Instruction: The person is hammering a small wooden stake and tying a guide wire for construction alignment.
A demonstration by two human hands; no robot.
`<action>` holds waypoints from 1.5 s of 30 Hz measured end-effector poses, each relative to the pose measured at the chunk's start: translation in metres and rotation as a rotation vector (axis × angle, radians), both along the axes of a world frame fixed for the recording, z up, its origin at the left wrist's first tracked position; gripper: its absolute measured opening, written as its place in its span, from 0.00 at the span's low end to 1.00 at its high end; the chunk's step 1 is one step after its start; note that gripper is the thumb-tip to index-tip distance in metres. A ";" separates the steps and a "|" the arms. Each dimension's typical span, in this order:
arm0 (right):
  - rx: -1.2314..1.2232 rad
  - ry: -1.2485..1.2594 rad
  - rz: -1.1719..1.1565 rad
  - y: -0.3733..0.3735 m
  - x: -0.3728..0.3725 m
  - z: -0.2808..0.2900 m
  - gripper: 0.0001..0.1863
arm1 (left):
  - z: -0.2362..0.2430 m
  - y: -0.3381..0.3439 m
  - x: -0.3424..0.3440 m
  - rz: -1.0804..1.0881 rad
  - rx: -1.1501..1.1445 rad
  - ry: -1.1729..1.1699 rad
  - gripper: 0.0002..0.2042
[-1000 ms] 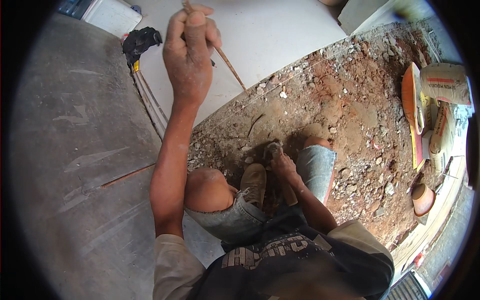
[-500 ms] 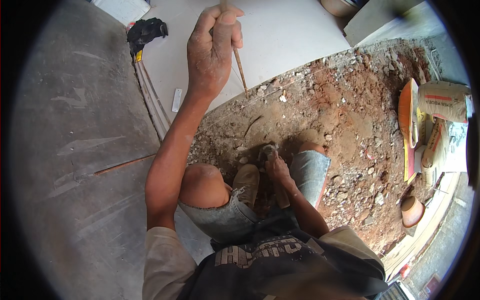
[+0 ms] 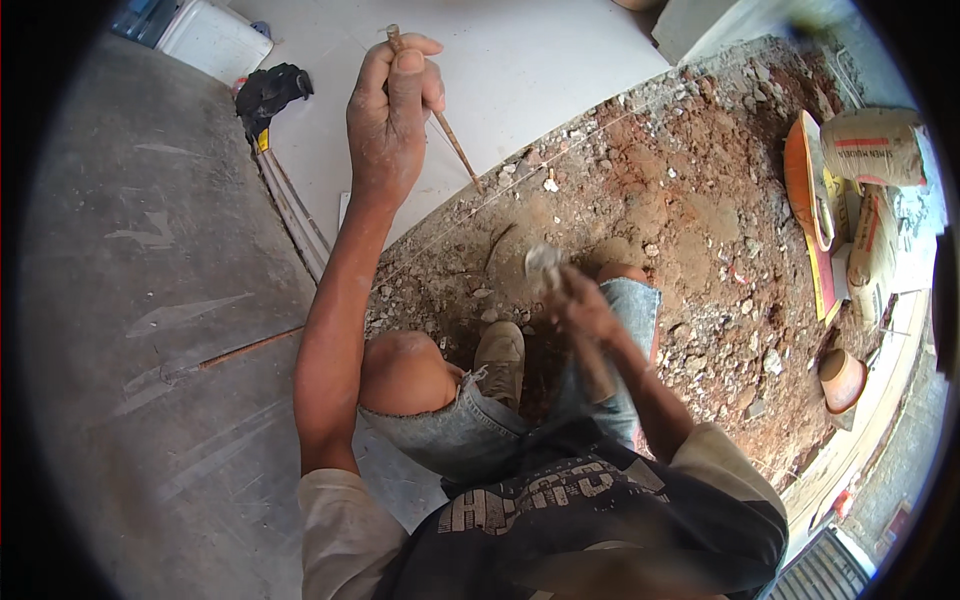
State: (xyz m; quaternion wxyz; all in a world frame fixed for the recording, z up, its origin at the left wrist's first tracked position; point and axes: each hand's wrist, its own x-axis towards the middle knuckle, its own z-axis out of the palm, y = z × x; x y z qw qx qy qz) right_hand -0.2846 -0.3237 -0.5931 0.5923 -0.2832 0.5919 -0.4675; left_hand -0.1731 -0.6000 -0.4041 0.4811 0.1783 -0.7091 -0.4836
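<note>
My left hand (image 3: 395, 125) is raised at the upper middle, closed round a thin rusty metal rod (image 3: 455, 150). The rod's top pokes out above my fingers and its lower tip reaches the rubble along the white tiles' edge, near a taut string (image 3: 535, 170). My right hand (image 3: 585, 310), smeared by motion, grips the handle of a hammer (image 3: 546, 262) in front of my right knee. The hammer's head is blurred, in the air over the soil (image 3: 700, 210).
White tiles (image 3: 540, 60) lie ahead, grey concrete (image 3: 160, 250) left. Black cloth (image 3: 272, 95) and a white container (image 3: 215, 38) sit upper left. Right are cement sacks (image 3: 870, 145), an orange trowel-like object (image 3: 800, 175) and a clay-coloured pot (image 3: 840, 378).
My right hand and the hammer have lifted from beside my shoe, now blurred. My left hand shifted slightly with the view, still holding the rod at the tile edge.
</note>
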 end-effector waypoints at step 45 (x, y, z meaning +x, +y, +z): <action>-0.961 1.663 0.124 -0.157 -0.074 0.327 0.22 | -0.020 0.001 0.010 -0.034 0.042 -0.209 0.18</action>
